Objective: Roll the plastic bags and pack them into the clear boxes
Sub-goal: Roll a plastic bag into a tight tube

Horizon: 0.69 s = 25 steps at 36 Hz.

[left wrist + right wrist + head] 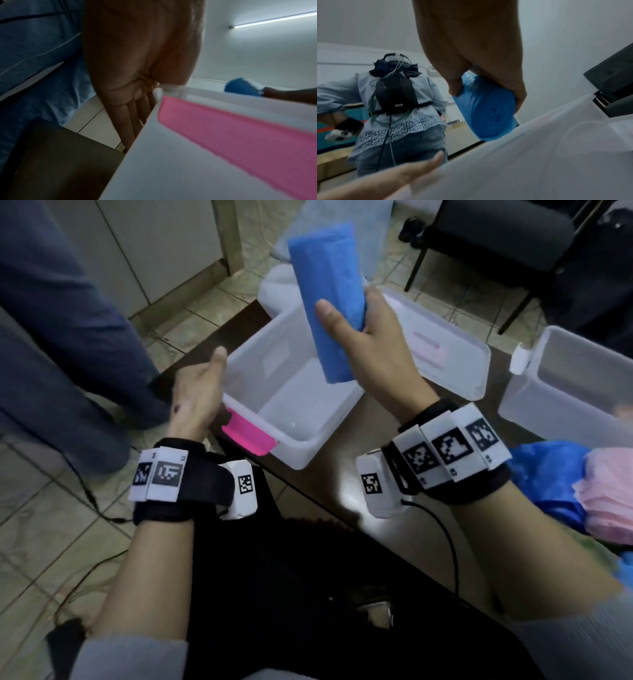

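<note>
My right hand (349, 313) grips a tightly rolled blue plastic bag (322, 302) and holds it tilted above the open clear box (253, 412). In the right wrist view, thumb and fingers wrap the blue roll (488, 112) just above the box wall (539, 155). My left hand (205, 385) lies against the box's outer left side, thumb up. The left wrist view shows its fingers (130, 119) straight down along the box wall (171, 169), beside the pink latch (240, 132). The box looks empty inside.
A clear lid (442, 350) with pink parts lies behind the box. A second clear box (575, 385) stands at the right. Loose blue and pink bags (565, 484) are piled at the right edge. Another person's blue trouser legs (68, 337) stand close on the left; a black chair (496, 227) is behind.
</note>
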### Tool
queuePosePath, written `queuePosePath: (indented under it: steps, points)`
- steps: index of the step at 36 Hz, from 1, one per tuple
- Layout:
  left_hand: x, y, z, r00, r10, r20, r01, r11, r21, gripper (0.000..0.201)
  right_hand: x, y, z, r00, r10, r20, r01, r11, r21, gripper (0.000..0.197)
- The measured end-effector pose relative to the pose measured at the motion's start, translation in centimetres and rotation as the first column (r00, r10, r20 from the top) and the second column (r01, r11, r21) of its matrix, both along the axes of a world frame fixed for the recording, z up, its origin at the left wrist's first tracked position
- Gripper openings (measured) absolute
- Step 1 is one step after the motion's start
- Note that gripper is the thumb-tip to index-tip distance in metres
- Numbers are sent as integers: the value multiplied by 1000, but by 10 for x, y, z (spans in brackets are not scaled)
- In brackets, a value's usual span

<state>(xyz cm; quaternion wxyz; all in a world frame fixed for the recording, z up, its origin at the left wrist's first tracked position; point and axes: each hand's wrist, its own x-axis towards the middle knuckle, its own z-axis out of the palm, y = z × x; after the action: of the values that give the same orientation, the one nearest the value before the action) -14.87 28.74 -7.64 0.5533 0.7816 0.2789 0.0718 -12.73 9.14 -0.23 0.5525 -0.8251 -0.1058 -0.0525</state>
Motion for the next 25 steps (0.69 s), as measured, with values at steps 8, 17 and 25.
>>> queuePosePath:
  steps: [8,17,25]
  points:
    - [-23,-9,-6,987,-38,153,22,994,107,29,-7,29,-32,989,-121,-80,78,909,-409,52]
    - [-57,-22,-2,922,-6,386,-5,1000,29,18,-22,43,-51,967,-135,-218,-40,759,-649,52]
    - [-66,-30,-4,886,-46,462,21,998,60,38,-29,42,-70,951,-84,-298,-106,815,-569,48]
